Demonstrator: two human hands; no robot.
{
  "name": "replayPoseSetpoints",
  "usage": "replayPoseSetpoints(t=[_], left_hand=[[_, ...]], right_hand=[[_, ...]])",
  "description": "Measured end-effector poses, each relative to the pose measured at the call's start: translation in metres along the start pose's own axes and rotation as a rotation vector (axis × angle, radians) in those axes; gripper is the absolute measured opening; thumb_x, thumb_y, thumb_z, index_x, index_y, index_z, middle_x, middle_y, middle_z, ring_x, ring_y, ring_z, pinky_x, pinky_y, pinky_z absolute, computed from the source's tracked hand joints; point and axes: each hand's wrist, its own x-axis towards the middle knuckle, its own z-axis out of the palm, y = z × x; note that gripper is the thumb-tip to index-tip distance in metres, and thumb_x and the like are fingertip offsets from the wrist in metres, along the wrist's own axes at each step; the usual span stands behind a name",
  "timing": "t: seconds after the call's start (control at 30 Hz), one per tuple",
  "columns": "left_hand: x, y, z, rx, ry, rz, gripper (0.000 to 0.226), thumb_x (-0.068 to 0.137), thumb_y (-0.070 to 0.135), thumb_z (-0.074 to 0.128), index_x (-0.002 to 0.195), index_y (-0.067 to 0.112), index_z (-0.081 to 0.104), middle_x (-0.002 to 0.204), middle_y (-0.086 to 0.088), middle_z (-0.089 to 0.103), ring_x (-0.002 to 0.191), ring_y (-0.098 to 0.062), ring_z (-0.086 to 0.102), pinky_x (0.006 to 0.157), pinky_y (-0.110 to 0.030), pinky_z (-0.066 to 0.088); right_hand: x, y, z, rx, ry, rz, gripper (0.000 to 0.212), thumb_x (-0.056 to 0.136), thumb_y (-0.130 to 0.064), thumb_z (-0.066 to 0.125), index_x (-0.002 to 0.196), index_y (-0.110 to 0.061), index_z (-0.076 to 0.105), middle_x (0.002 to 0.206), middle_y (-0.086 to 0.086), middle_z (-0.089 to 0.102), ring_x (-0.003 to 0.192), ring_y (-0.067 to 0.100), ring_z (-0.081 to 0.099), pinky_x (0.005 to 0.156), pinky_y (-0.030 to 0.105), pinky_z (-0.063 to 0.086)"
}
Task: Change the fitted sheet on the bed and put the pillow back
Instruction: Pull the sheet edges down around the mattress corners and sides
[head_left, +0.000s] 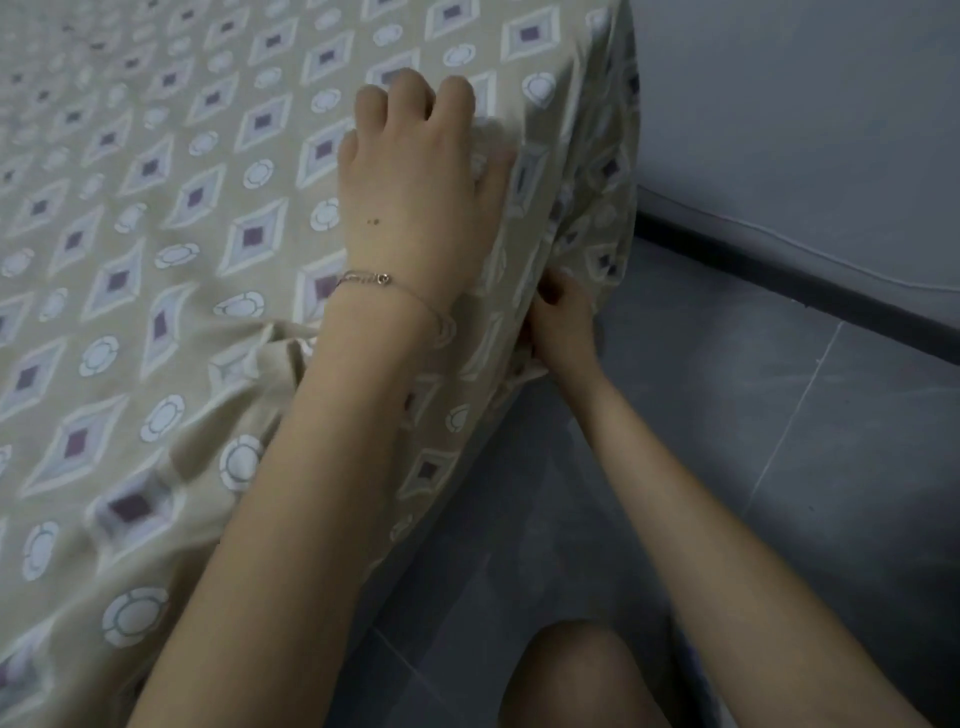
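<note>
Beige fitted sheet (156, 218), white-edged purple-centred diamonds plus white rosettes (repeating grid); grey tiled floor (779, 467); black skirting strip (779, 279).

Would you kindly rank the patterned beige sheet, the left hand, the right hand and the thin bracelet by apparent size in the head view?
1. patterned beige fitted sheet
2. left hand
3. right hand, farther away and partly hidden by fabric
4. thin chain bracelet

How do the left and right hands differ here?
Left hand rests on top of the fitted sheet, fingers curled at the edge; right hand is lower, pinching the sheet's hanging side. Left wrist wears a bracelet; right wrist is bare. Both hold the same sheet.
</note>
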Motion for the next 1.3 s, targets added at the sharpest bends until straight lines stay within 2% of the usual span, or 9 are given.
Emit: replayPoseSetpoints(t=[0.13, 0.27, 0.33, 0.47, 0.53, 0.7, 0.87, 1.13, 1.3], left_hand=[[0.026, -0.003, 0.014, -0.112, -0.178, 0.029, 0.043, 0.097, 0.041, 0.043, 0.134, 0.019, 0.049, 0.135, -0.006, 0.049, 0.125, -0.029, 0.042, 0.098, -0.040, 0.035], [0.040, -0.001, 0.023, -0.118, -0.248, 0.063, 0.054, 0.099, 0.045, 0.041, 0.148, 0.023, 0.034, 0.150, -0.002, 0.037, 0.138, -0.027, 0.032, 0.109, -0.044, 0.027], [0.056, 0.006, 0.033, -0.097, -0.317, 0.082, 0.061, 0.099, 0.045, 0.039, 0.154, 0.026, 0.021, 0.157, -0.001, 0.027, 0.143, -0.027, 0.025, 0.114, -0.050, 0.022], [0.095, 0.021, 0.048, -0.062, -0.442, 0.163, 0.063, 0.099, 0.041, 0.041, 0.154, 0.033, 0.012, 0.162, 0.000, 0.011, 0.147, -0.028, 0.012, 0.115, -0.058, 0.018], [0.110, 0.025, 0.051, -0.086, -0.481, 0.188, 0.062, 0.100, 0.045, 0.040, 0.154, 0.035, 0.012, 0.163, 0.003, 0.008, 0.149, -0.025, 0.006, 0.115, -0.061, 0.015], [0.128, 0.035, 0.061, -0.130, -0.477, 0.145, 0.056, 0.101, 0.048, 0.034, 0.153, 0.040, 0.015, 0.162, 0.011, 0.008, 0.149, -0.018, 0.004, 0.113, -0.067, 0.007], [0.142, 0.043, 0.072, -0.076, -0.492, 0.136, 0.058, 0.100, 0.048, 0.036, 0.152, 0.042, 0.012, 0.162, 0.014, 0.007, 0.149, -0.021, 0.004, 0.109, -0.072, 0.007], [0.105, 0.059, 0.047, -0.043, -0.218, 0.220, 0.044, 0.102, 0.024, 0.041, 0.144, 0.016, 0.040, 0.146, -0.005, 0.045, 0.129, -0.029, 0.044, 0.098, -0.042, 0.040], [0.040, 0.036, 0.030, 0.100, 0.026, 0.205, 0.022, 0.089, 0.007, 0.061, 0.111, 0.007, 0.062, 0.103, -0.012, 0.065, 0.092, -0.035, 0.059, 0.073, -0.041, 0.046]], right_hand=[[0.018, 0.032, -0.027, 0.056, 0.159, 0.026, 0.033, 0.086, -0.018, 0.066, 0.060, -0.016, 0.045, 0.056, 0.001, 0.045, 0.058, 0.015, 0.043, 0.057, 0.032, 0.034], [0.031, 0.030, -0.025, 0.097, 0.033, 0.194, 0.029, 0.090, -0.017, 0.065, 0.066, -0.015, 0.050, 0.057, -0.001, 0.056, 0.051, 0.015, 0.054, 0.053, 0.027, 0.043], [0.040, 0.015, -0.028, 0.157, -0.007, 0.220, 0.012, 0.091, -0.019, 0.065, 0.086, -0.011, 0.058, 0.076, 0.003, 0.064, 0.064, 0.016, 0.061, 0.061, 0.030, 0.050], [0.065, -0.011, -0.046, 0.456, 0.051, 0.198, 0.043, 0.089, -0.045, 0.064, 0.119, -0.015, 0.057, 0.113, 0.007, 0.068, 0.098, 0.020, 0.068, 0.084, 0.035, 0.056], [0.079, -0.023, -0.048, 0.366, 0.052, 0.152, 0.049, 0.085, -0.053, 0.065, 0.118, -0.017, 0.057, 0.111, 0.004, 0.068, 0.100, 0.020, 0.067, 0.088, 0.036, 0.055], [0.107, -0.042, -0.046, 0.004, 0.042, -0.104, 0.009, 0.096, -0.025, 0.057, 0.095, -0.017, 0.058, 0.095, 0.001, 0.066, 0.089, 0.015, 0.062, 0.078, 0.030, 0.051], [0.138, -0.039, -0.064, -0.248, 0.097, -0.148, 0.011, 0.094, -0.018, 0.052, 0.086, -0.017, 0.059, 0.097, 0.010, 0.069, 0.087, 0.019, 0.061, 0.064, 0.026, 0.040], [0.134, -0.044, -0.077, -0.276, -0.002, -0.126, 0.017, 0.096, -0.026, 0.056, 0.104, -0.013, 0.064, 0.108, 0.008, 0.066, 0.095, 0.017, 0.060, 0.067, 0.021, 0.041], [0.053, -0.019, -0.096, -0.274, -0.034, 0.014, 0.033, 0.093, -0.043, 0.060, 0.075, -0.018, 0.047, 0.070, 0.000, 0.051, 0.061, 0.011, 0.047, 0.054, 0.020, 0.037]])
